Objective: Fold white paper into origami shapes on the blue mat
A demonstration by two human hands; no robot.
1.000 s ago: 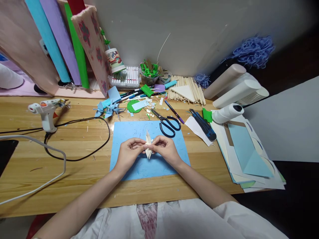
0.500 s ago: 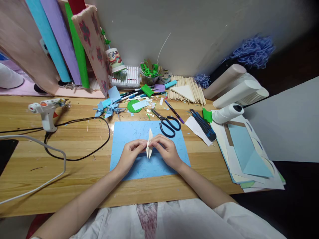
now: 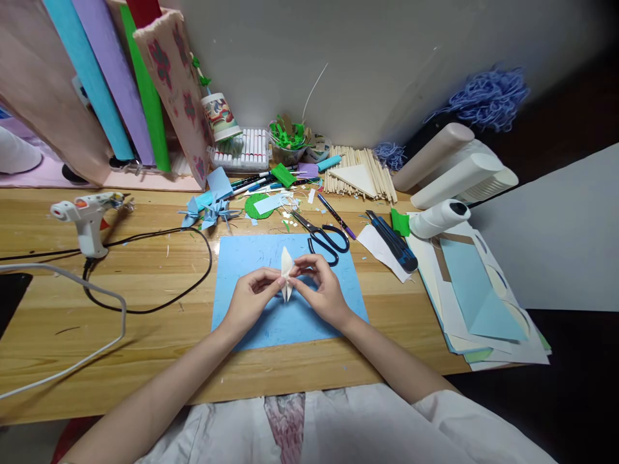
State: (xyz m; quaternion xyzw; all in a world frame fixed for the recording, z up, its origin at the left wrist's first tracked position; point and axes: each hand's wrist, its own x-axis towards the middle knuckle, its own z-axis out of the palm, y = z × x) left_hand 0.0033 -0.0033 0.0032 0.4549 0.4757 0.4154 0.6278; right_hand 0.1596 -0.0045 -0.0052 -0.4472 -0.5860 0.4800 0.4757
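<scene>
A small piece of folded cream paper (image 3: 287, 263) stands upright between my two hands, pointed at the top and split into two narrow points below. My left hand (image 3: 252, 293) pinches its left side between thumb and fingers. On the other side, my right hand (image 3: 321, 291) has its thumb against the paper's middle, with the fingers curled behind and the index finger raised a little. Both hands are above a blue sheet (image 3: 290, 332) lying on the wooden table. Black-handled scissors (image 3: 323, 238) lie at the sheet's top right corner, beyond my right hand.
A glue gun (image 3: 89, 222) with a looping black cord stands at left. Folded blue paper pieces (image 3: 215, 212), a pen (image 3: 337, 217) and scraps lie behind the sheet. Rightward are a utility knife (image 3: 391, 241), a paper stack (image 3: 483, 290) and a white roll (image 3: 439, 219). Wooden sticks (image 3: 360, 173) lie at the back.
The folded paper has turned so that its upper point shows a broader face. My right hand's fingers have lifted and loosened slightly; the left keeps its pinch.
</scene>
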